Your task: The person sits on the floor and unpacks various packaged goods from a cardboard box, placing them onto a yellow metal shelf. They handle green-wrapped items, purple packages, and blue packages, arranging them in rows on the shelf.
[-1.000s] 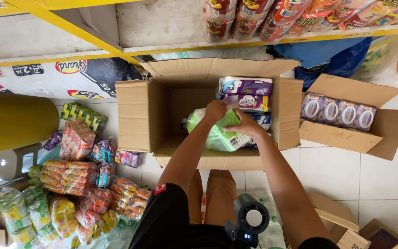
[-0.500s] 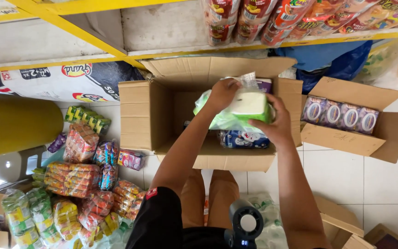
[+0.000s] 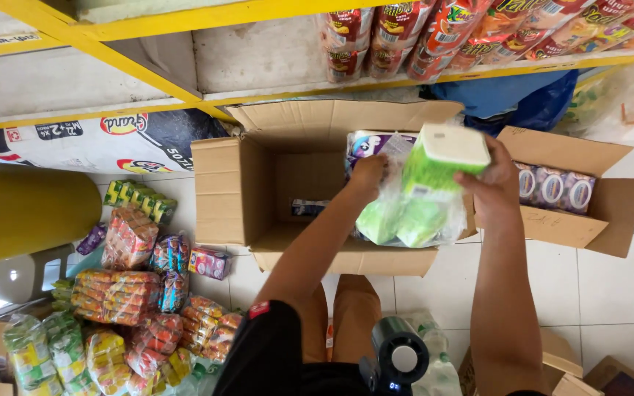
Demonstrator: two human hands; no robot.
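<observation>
Moved: green pack point(image 3: 427, 187) now sits higher and further right than half a second ago, lifted clear above the box point(image 3: 229, 191) and tilted on end, white top face upward.
Right hand point(image 3: 494, 183): closed round the pack's upper right edge, fingers wrapped over the side.
Left hand point(image 3: 368, 174): pinching the loose clear wrap at the pack's upper left, thumb and fingers shut on film.
Pack position: in the air over the box's right wall, between box and the smaller side carton point(image 3: 588, 213).
Box contents: purple packs point(image 3: 365, 143) stay at the back; floor of the box mostly bare.
Risk, wrap: film held by the left hand looks slack; it could tear or slip.
Risk, drop: weight hangs mostly from one edge grip, so the pack may swing down onto the box flap.
Risk, floor: snack bags point(image 3: 119, 286) lie well apart to the left, unlikely to be hit.
</observation>
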